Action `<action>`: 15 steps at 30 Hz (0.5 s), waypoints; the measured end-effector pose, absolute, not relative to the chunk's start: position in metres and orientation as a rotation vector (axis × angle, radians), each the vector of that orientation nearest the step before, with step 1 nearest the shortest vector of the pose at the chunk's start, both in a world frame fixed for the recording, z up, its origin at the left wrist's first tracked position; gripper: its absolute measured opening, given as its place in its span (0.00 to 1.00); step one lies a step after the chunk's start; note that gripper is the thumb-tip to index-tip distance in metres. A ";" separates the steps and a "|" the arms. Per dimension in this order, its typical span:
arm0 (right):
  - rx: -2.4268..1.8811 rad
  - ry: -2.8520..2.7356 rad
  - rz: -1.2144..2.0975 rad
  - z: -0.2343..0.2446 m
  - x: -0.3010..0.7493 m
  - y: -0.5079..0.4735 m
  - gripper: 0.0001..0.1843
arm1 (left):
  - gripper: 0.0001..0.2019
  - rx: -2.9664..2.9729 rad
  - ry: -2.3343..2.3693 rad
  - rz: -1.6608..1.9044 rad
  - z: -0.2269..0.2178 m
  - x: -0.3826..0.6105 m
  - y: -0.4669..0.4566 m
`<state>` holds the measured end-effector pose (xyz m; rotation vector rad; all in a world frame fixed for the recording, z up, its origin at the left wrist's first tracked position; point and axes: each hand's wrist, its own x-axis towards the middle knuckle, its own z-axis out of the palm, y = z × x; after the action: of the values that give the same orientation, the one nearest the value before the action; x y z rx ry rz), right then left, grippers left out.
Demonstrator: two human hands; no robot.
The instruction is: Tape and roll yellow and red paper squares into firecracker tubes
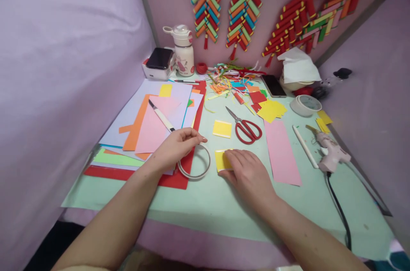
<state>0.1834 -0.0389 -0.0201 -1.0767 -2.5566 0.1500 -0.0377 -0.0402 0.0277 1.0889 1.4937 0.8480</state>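
The left hand [182,145] has thumb and fingers drawn together at the upper rim of a narrow tape roll [209,164]; whether they grip anything, I cannot tell. The right hand [248,173] curls over a yellow paper square [220,160] on the bench [200,207], gripping or just pressing, unclear. Beyond lie a 2nd yellow square [222,129] and red-handled scissors [238,121]. Leftward, 1 craft knife [162,119] rests on pink paper [150,134]; rightward, a pink strip [282,152] and glue gun [333,155].
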 end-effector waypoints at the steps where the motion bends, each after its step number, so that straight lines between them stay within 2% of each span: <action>1: -1.060 -2.532 0.128 -0.019 0.183 -0.041 0.11 | 0.15 1.083 1.488 0.850 0.028 -0.038 -0.040; 2: -1.036 -2.494 0.129 -0.017 0.183 -0.044 0.08 | 0.15 1.078 1.486 0.850 0.028 -0.038 -0.040; 4: -1.009 -2.362 0.226 -0.013 0.185 -0.046 0.08 | 0.14 1.072 1.486 0.853 0.028 -0.038 -0.040; 9: -1.211 -1.930 0.661 -0.006 0.193 -0.036 0.09 | 0.15 1.103 1.493 0.856 0.026 -0.038 -0.040; 11: -1.309 -1.973 0.651 -0.009 0.194 -0.028 0.09 | 0.15 1.122 1.495 0.837 0.025 -0.038 -0.040; 15: -1.464 -2.221 0.339 -0.021 0.194 -0.019 0.09 | 0.16 1.152 1.491 0.807 0.025 -0.038 -0.040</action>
<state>0.1937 -0.0191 -0.0206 -1.4637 -2.2211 0.3386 -0.0381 -0.0404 0.0255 1.1520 1.4914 0.8071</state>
